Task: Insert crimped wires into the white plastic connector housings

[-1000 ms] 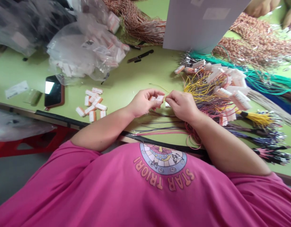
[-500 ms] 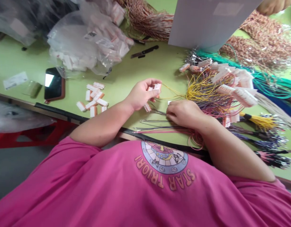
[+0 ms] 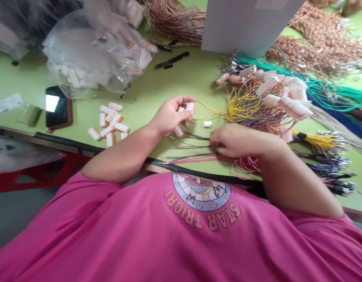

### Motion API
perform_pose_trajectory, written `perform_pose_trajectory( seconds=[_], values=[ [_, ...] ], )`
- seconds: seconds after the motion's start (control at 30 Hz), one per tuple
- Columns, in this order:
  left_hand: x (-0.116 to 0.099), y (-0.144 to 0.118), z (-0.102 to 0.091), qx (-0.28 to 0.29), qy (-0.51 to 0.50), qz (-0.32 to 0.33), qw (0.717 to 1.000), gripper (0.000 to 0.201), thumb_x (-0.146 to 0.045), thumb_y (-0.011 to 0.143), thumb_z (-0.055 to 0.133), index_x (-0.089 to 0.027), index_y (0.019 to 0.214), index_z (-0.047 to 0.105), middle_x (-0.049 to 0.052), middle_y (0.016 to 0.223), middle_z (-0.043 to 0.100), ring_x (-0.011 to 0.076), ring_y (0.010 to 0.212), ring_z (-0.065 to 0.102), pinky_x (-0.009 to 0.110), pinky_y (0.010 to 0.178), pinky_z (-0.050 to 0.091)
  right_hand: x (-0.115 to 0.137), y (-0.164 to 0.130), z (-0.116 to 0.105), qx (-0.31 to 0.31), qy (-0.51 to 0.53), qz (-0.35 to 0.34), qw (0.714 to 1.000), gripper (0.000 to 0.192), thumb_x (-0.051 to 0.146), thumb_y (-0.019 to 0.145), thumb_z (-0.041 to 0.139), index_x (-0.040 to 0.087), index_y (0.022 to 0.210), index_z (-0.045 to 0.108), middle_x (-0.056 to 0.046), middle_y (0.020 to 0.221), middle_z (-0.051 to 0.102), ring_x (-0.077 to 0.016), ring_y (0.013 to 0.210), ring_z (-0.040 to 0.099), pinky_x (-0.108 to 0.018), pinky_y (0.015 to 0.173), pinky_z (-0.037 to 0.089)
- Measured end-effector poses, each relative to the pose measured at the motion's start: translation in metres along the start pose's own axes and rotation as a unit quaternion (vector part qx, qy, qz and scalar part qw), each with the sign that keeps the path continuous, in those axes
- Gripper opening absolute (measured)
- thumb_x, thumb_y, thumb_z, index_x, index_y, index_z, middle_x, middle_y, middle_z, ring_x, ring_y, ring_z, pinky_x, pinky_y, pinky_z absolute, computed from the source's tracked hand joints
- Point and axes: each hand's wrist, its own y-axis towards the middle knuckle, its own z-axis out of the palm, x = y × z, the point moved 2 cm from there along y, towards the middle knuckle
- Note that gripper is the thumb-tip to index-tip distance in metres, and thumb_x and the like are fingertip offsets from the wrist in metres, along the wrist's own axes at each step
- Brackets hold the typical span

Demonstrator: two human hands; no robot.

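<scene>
Left hand: the left hand (image 3: 169,115) is lifted a little above the green desk (image 3: 181,84). Its grip is closed on a small white plug (image 3: 189,106), with the thumb on top and the fingers curled under it.
White plug: it sits at the fingertips of the left hand, near the middle of the desk. A thin yellow wire (image 3: 208,111) runs from it to the right, to the yellow bunch.
Right hand: the right hand (image 3: 232,139) lies low on the desk, just right of the left hand. Its grip is pinched shut on thin dark wires (image 3: 195,137) that lie flat and point left.
Loose wires: pink and dark wires (image 3: 192,157) lie side by side under the right hand, near the desk edge.
Little white piece: one small white piece (image 3: 208,124) lies alone on the desk between the two hands.
Wire heap: a big heap of yellow, purple and pink wires with white plugs (image 3: 266,103) lies to the right.
Plug pile: a small pile of white and orange plugs (image 3: 110,125) lies to the left.
Phone: a dark phone (image 3: 57,107) lies flat further left.
Bag: a clear plastic bag (image 3: 89,58) of white parts lies behind the pile.
</scene>
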Motion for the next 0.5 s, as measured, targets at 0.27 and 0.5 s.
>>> perform_pose_trajectory(
  seconds=[0.27, 0.5],
  values=[
    [-0.004, -0.011, 0.013, 0.077, -0.096, -0.059, 0.991, 0.032, -0.006, 0.075, 0.068, -0.014, 0.105, 0.06, 0.0, 0.078, 0.063, 0.0069, 0.059, 0.059, 0.019, 0.052, 0.046, 0.049, 0.0, -0.006, -0.039, 0.236, -0.063, 0.969, 0.041, 0.017, 0.083, 0.059, 0.017, 0.125, 0.063, 0.002, 0.077, 0.069, -0.0106, 0.063, 0.055, -0.024, 0.062, 0.039],
    [-0.001, -0.018, 0.02, 0.162, -0.185, -0.095, 0.964, 0.051, -0.022, 0.063, 0.089, -0.015, 0.102, 0.057, -0.003, 0.077, 0.065, 0.0073, 0.062, 0.063, 0.02, 0.06, 0.052, 0.035, 0.001, -0.007, -0.306, 0.316, 0.048, 0.897, 0.026, 0.03, 0.092, 0.052, 0.017, 0.095, 0.074, 0.001, 0.074, 0.066, -0.0116, 0.068, 0.057, -0.025, 0.064, 0.041]
  ],
)
